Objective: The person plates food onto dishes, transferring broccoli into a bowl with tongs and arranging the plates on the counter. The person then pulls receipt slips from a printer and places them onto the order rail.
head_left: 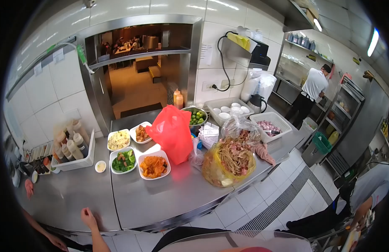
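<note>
My left hand (88, 217) is over the steel counter (156, 204) near its front edge, fingers curled in, with nothing visible in them. My right hand is out of view. Four white dishes stand ahead: broccoli (123, 161), an orange-sauced dish (153, 166), a pale yellow salad-like dish (118, 140) and browned pieces (142, 133). Beside them a red plastic bag (171, 134) stands upright, its contents hidden. Farther right is a yellow-tinted clear bag (228, 166) full of noodle-like strands and pinkish scraps. A small white cup (100, 166) sits left of the dishes.
Sauce bottles fill a white basket (79, 159) at left. Behind are a bowl of green limes (197, 116), a basket of cups (221, 113) and a basket of shallots (269, 125). Another person's hand (56, 242) shows lower left. Co-workers stand at far right (315, 88) and lower right (371, 189).
</note>
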The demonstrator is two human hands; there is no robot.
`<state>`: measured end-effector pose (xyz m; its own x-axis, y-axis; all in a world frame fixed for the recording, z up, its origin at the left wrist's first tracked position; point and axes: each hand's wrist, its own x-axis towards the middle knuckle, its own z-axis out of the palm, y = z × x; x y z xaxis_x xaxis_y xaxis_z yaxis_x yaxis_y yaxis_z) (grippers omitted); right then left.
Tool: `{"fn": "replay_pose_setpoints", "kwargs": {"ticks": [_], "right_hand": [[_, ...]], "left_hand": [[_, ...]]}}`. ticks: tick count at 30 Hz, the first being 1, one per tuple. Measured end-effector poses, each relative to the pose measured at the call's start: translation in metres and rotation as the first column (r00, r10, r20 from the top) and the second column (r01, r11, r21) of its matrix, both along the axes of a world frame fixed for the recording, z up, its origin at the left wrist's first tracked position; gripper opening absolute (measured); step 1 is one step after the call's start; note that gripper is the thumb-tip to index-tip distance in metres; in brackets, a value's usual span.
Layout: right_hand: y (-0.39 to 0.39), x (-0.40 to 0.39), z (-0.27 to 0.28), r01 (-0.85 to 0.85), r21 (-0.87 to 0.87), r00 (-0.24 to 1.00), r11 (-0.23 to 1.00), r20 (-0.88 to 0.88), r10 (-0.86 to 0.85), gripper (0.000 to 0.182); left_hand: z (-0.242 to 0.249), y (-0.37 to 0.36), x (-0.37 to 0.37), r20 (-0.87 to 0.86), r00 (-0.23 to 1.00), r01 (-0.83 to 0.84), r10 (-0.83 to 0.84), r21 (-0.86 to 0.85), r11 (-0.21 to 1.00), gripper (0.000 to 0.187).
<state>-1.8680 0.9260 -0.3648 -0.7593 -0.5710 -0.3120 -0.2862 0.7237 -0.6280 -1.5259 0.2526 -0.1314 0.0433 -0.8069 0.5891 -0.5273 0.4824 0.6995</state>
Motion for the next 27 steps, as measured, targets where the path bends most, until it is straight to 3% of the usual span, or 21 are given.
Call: {"fn": "replay_pose_setpoints", "kwargs": {"ticks": [1, 3, 4, 5, 6, 9, 10, 12, 15, 16, 18, 19, 21, 24, 26, 27], "right_hand": [[0.0, 0.008, 0.038, 0.264, 0.027, 0.941, 0.964, 0.213, -0.264, 0.032], [-0.005, -0.011, 0.074, 0.464, 0.002, 0.843, 0.886, 0.305, -0.443, 0.032], [-0.009, -0.024, 0.092, 0.51, -0.039, 0.822, 0.859, 0.318, -0.473, 0.032], [-0.014, -0.039, 0.108, 0.537, -0.087, 0.812, 0.839, 0.323, -0.486, 0.032], [-0.02, -0.054, 0.126, 0.554, -0.14, 0.806, 0.821, 0.337, -0.487, 0.032], [-0.033, -0.103, 0.163, 0.567, -0.28, 0.81, 0.775, 0.361, -0.462, 0.031], [-0.034, -0.119, 0.172, 0.563, -0.319, 0.814, 0.762, 0.372, -0.446, 0.031], [-0.032, -0.157, 0.186, 0.538, -0.372, 0.831, 0.756, 0.381, -0.404, 0.031], [-0.023, -0.223, 0.195, 0.497, -0.417, 0.851, 0.761, 0.405, -0.334, 0.031], [-0.019, -0.246, 0.197, 0.481, -0.426, 0.857, 0.767, 0.411, -0.309, 0.031], [-0.008, -0.288, 0.2, 0.463, -0.427, 0.86, 0.777, 0.427, -0.278, 0.031], [0.0, -0.307, 0.201, 0.452, -0.428, 0.863, 0.783, 0.432, -0.262, 0.031], [0.014, -0.339, 0.21, 0.442, -0.429, 0.865, 0.788, 0.437, -0.248, 0.03], [0.034, -0.378, 0.212, 0.448, -0.422, 0.854, 0.788, 0.463, -0.238, 0.03], [0.049, -0.397, 0.208, 0.469, -0.413, 0.838, 0.78, 0.487, -0.246, 0.03], [0.056, -0.404, 0.206, 0.484, -0.406, 0.827, 0.775, 0.5, -0.255, 0.03]], "left_hand": [[0.007, 0.001, -0.009, -0.009, 1.0, 0.005, -0.005, -0.012, 1.0, 0.014], [0.048, 0.023, -0.041, -0.072, 0.996, 0.051, -0.055, -0.045, 0.998, 0.015], [0.066, 0.028, -0.072, -0.137, 0.977, 0.15, -0.163, -0.099, 0.984, 0.014], [0.088, 0.031, -0.107, -0.188, 0.944, 0.245, -0.272, -0.153, 0.957, 0.014], [0.147, 0.065, -0.153, -0.16, 0.898, 0.382, -0.41, -0.182, 0.906, 0.012], [0.217, 0.085, -0.281, -0.149, 0.7, 0.571, -0.699, -0.47, 0.672, 0.005], [0.249, 0.111, -0.32, -0.138, 0.636, 0.636, -0.76, -0.465, 0.616, 0.003], [0.32, 0.171, -0.404, -0.095, 0.389, 0.784, -0.916, -0.488, 0.383, 0.003], [0.388, 0.232, -0.525, -0.064, 0.32, 0.849, -0.945, -0.422, 0.316, 0.008], [0.409, 0.247, -0.567, -0.054, 0.323, 0.867, -0.945, -0.384, 0.318, 0.012], [0.447, 0.256, -0.653, 0.088, 0.462, 0.83, -0.882, -0.393, 0.395, 0.018], [0.464, 0.266, -0.689, 0.072, 0.443, 0.83, -0.894, -0.409, 0.379, 0.021], [0.495, 0.274, -0.751, 0.125, 0.564, 0.753, -0.816, -0.483, 0.447, 0.025], [0.53, 0.275, -0.817, 0.062, 0.634, 0.678, -0.771, -0.525, 0.515, 0.031], [0.549, 0.276, -0.854, -0.003, 0.718, 0.617, -0.696, -0.459, 0.639, 0.033], [0.557, 0.276, -0.87, 0.005, 0.718, 0.621, -0.696, -0.456, 0.637, 0.033]]}}
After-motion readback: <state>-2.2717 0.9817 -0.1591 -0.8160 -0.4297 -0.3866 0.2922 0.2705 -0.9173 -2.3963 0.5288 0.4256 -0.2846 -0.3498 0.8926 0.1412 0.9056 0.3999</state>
